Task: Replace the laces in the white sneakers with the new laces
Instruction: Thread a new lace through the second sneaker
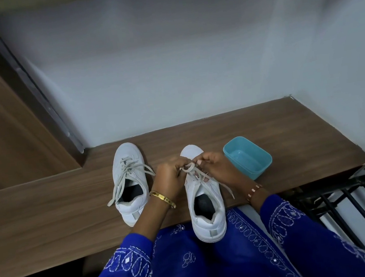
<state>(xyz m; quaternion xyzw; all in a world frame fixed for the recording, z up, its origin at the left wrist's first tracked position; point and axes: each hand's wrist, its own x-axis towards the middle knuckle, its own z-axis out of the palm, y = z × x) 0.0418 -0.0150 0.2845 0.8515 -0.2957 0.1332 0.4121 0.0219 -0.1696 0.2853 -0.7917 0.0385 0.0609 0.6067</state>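
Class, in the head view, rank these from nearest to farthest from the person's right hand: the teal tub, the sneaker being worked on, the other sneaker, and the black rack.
1. Sneaker being worked on: directly under the right hand, whose fingers pinch its lace.
2. Teal tub: just to the right on the wooden shelf.
3. Other sneaker: left, beyond the left hand.
4. Black rack: lower right, off the shelf.

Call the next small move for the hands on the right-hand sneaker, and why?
Probably pull the pinched lace free of the eyelet near the toe. Both hands, left hand and right hand, pinch it over the nearer sneaker, whose greyish lace is partly loosened, one end trailing. The other sneaker is laced but untied.
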